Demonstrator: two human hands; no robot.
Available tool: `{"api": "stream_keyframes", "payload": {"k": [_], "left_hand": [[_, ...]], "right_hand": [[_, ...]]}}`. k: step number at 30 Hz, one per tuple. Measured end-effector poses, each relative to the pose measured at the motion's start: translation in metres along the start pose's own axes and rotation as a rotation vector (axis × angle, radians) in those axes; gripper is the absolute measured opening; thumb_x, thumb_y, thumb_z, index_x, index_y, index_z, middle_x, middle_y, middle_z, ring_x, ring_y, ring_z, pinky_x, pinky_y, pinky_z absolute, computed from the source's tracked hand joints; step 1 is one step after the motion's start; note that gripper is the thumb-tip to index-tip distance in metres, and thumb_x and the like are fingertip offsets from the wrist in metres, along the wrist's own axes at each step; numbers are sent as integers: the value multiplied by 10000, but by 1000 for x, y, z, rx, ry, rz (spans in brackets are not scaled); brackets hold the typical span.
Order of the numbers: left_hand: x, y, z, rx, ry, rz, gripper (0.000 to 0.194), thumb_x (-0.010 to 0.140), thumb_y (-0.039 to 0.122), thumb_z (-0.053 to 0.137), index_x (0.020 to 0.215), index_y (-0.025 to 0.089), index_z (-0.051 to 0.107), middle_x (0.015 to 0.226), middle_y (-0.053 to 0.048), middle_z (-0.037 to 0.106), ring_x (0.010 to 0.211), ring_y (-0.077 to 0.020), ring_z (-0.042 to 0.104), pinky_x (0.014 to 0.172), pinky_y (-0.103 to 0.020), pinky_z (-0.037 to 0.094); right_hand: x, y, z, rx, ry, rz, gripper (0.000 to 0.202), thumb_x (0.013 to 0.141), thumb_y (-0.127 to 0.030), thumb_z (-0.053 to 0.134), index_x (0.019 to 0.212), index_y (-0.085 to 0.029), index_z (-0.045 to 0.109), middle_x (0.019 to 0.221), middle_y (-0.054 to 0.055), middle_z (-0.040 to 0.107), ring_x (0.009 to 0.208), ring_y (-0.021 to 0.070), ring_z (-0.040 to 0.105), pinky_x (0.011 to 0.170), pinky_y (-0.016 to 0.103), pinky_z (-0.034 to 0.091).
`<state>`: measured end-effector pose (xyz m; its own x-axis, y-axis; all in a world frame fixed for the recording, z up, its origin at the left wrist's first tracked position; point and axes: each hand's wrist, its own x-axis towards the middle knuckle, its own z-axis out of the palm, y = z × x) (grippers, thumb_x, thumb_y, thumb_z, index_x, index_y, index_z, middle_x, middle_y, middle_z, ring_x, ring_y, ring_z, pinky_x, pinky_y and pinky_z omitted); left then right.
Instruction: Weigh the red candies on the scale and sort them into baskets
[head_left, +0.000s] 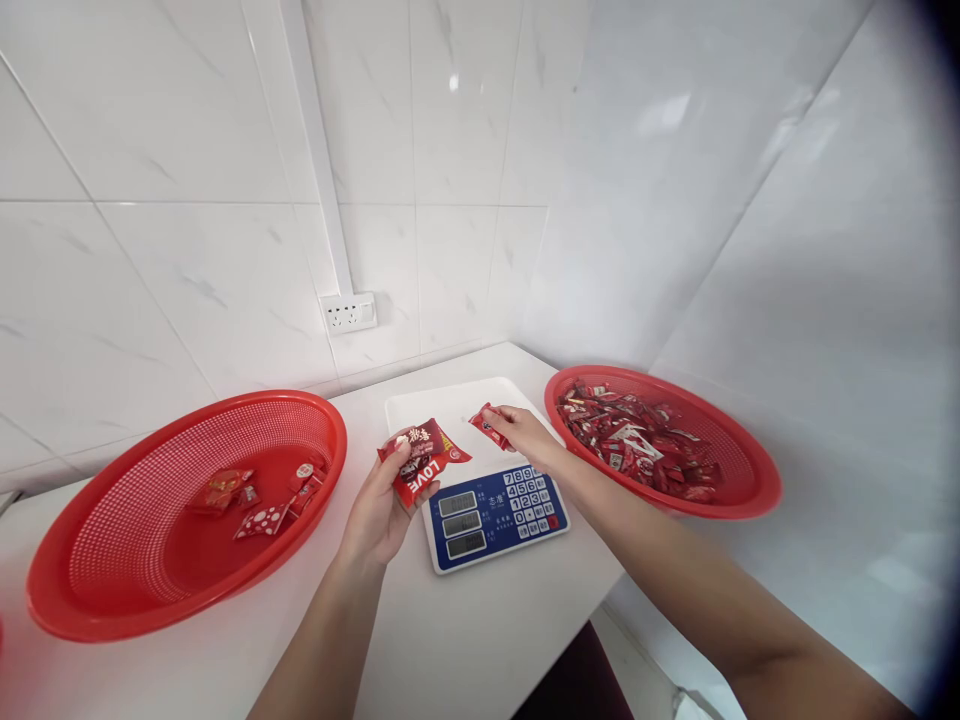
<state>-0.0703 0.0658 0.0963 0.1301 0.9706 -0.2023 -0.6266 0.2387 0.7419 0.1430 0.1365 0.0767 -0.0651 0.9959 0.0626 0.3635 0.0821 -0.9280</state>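
Observation:
My left hand [386, 500] is closed around several red candy packets [424, 462], the lower one printed with "LOVE" in white. Between the thumb and fingers of my right hand [517, 430] is a small red candy packet [489, 425]. Both hands are over a digital scale, whose white weighing plate [442, 400] lies behind them. Its blue control panel [491, 512] faces me, with three small displays and a keypad; the digits are too faint to read.
At left stands a red plastic basket [97, 620] holding several candy packets [262, 520]. A second red basket [761, 490], at right against the wall, holds a heap of small red packets [645, 445]. The white table [465, 640] ends near me at lower right. A socket [349, 312] is on the tiled wall.

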Motion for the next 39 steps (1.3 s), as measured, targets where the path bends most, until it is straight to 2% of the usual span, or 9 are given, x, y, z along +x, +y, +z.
{"api": "stream_keyframes", "payload": {"k": [3,8,10,14,16,25,31,36,39], "left_hand": [[-1,-2,0,39,-4,-8,234,805,255,589,1031,200,573,916,-33,652,756,-144,638,598,-257,556],[-2,-6,1,181,-72,34,313,777,319,620,1067,224,552,1006,-38,638,823,-162,629,616,-246,537],[-2,-9,2,282,-128,90,342,760,336,637,1067,222,537,1003,-40,641,848,-171,626,671,-259,526],[-2,-19,5,533,-191,223,351,737,319,662,1047,222,528,1010,-36,630,900,-171,603,795,-286,485],[-2,-22,6,588,-200,250,349,738,320,659,1045,222,526,1040,-41,615,939,-174,586,818,-289,473],[4,-13,-1,251,2,237,361,743,353,642,1063,256,505,1020,-14,623,902,-158,609,742,-255,474],[7,-14,-3,150,28,213,267,721,316,673,925,222,528,935,4,635,876,-134,612,722,-216,472],[3,-17,0,347,-113,196,256,768,361,617,961,209,549,921,-15,641,870,-160,612,769,-270,475],[2,-19,2,438,-142,180,287,757,387,619,958,195,551,901,-29,641,830,-170,616,746,-285,481]], "right_hand": [[8,4,-3,-74,32,-11,462,824,-551,375,841,-166,630,652,24,580,517,113,492,462,222,357],[4,0,-8,-229,214,-119,356,770,-432,536,1025,-190,589,1084,90,581,826,172,557,783,321,418],[-10,-11,-5,-194,113,-163,356,803,-441,488,1037,-188,576,1010,74,606,808,164,565,777,317,428],[-41,-35,7,-24,-320,-220,324,814,-439,487,988,-185,588,821,26,612,718,144,571,639,269,448],[-48,-41,13,0,-353,-254,244,772,-384,568,912,-187,604,800,10,601,729,139,558,655,264,441],[-15,-13,4,163,70,-103,283,758,-416,548,866,-159,596,677,8,594,569,118,515,496,235,386],[-20,-6,6,-219,210,-218,303,758,-306,557,1034,-189,597,1103,82,603,885,180,576,850,345,418],[-37,-26,14,45,-241,-123,390,825,-425,477,1140,-203,539,944,58,627,777,154,594,593,255,462],[-41,-30,19,179,-338,-74,406,768,-400,579,1116,-195,540,771,11,603,657,120,564,498,208,419]]}}
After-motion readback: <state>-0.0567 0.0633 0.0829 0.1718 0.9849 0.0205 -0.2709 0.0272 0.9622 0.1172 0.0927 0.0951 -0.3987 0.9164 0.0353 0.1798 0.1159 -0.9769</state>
